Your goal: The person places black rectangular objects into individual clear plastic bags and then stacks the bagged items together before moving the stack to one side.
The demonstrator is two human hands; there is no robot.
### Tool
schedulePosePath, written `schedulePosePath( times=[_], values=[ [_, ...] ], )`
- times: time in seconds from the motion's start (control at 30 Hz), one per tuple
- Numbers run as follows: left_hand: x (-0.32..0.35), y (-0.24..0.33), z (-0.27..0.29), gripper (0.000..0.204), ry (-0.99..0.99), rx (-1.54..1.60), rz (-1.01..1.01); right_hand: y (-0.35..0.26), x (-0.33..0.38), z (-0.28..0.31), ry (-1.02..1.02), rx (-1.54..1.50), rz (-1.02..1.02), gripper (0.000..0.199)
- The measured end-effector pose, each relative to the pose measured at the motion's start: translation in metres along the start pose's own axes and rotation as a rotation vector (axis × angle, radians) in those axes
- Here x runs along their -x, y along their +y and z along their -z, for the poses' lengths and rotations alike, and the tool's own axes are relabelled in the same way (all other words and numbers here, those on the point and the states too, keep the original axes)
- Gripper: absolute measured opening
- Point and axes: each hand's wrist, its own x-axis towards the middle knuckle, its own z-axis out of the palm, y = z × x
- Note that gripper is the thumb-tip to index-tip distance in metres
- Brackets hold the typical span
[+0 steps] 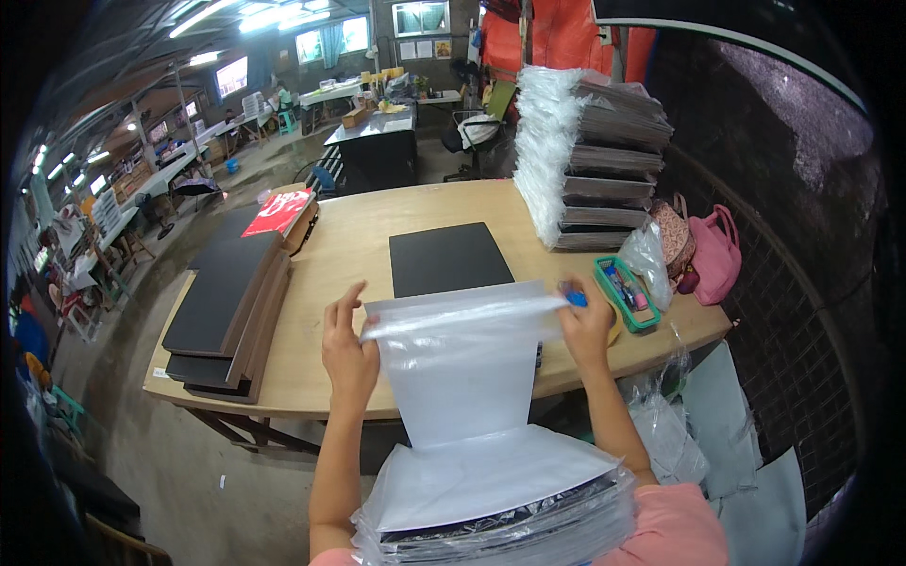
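Between half-curled fingers (343,313), clear plastic (462,316).

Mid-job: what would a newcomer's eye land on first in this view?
Probably the tall stack of dark boards in crinkled clear plastic, at the far right of the table. Next, the shiny clear film over a white sheet, held between the left hand and right hand at the near edge. The pink bag stands out too, at the table's right edge.

glaring ceiling lights (201,17), dark fisheye edges
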Motion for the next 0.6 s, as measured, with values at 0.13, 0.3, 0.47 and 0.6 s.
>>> schedulePosePath(
  times=[0.13, 0.3, 0.47, 0.6],
  values=[
    [-0.009, -0.005, 0.014, 0.011, -0.329, -0.153, 0.309, 0.0, -0.014, -0.023, -0.038, 0.25, 0.125, 0.011],
    [0.007, -0.046, 0.059, 0.007, -0.739, 0.713, 1.132, -0.015, -0.005, 0.019, -0.649, -0.427, -0.719, 0.015],
    [0.088, -0.102, 0.066, 0.009, -0.861, 0.928, 1.626, 0.04, 0.07, 0.058, -0.679, -0.71, -1.01, 0.027],
    [0.176, -0.132, 0.052, 0.005, -0.998, 0.953, 1.691, 0.119, 0.134, 0.079, -0.696, -0.497, -0.956, 0.021]
  ],
)
